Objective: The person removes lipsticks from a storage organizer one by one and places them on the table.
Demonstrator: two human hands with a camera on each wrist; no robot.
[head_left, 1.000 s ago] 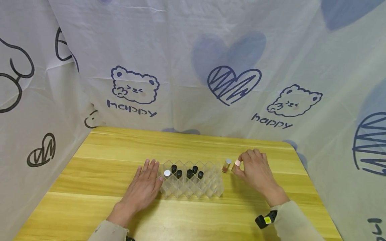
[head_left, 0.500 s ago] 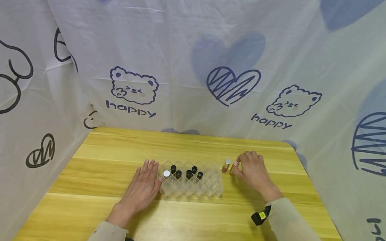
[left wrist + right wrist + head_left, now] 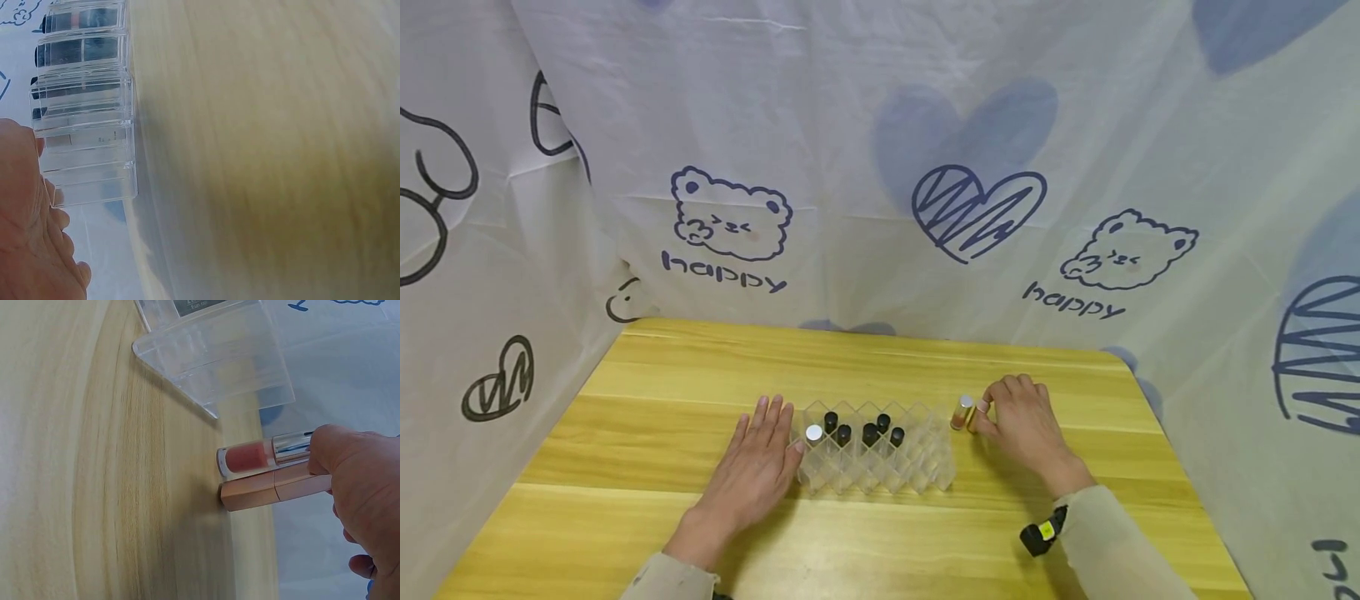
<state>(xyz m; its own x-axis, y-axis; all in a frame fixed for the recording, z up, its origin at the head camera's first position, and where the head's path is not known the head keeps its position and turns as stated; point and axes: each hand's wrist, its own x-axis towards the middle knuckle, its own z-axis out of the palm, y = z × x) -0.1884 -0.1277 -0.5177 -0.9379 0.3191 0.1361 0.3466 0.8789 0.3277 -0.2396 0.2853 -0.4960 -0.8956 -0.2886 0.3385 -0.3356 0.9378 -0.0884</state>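
My right hand (image 3: pixel 1024 427) pinches the upper end of a rose-gold lipstick tube (image 3: pixel 250 491) between thumb and fingers. The tube stands upright at the tabletop, close beside a lip gloss (image 3: pixel 247 457) with a clear pink body and silver cap. To their left sits a clear plastic organizer (image 3: pixel 917 471) with diamond-shaped slots. My left hand (image 3: pixel 751 471) lies with straight fingers along the organizer's left end, the thumb touching its edge. In the back slots stand several black-capped tubes (image 3: pixel 870 433) and one tube with a white-looking top (image 3: pixel 814 433).
The yellow wood-grain table (image 3: pixel 880 550) carries all of this. A white cloth (image 3: pixel 850 108) printed with bears and hearts hangs behind the table and along its sides.
My right hand has shifted left with the lipstick tube, bringing it from a gap away to right beside the lip gloss. The left hand and organizer have stayed in place.
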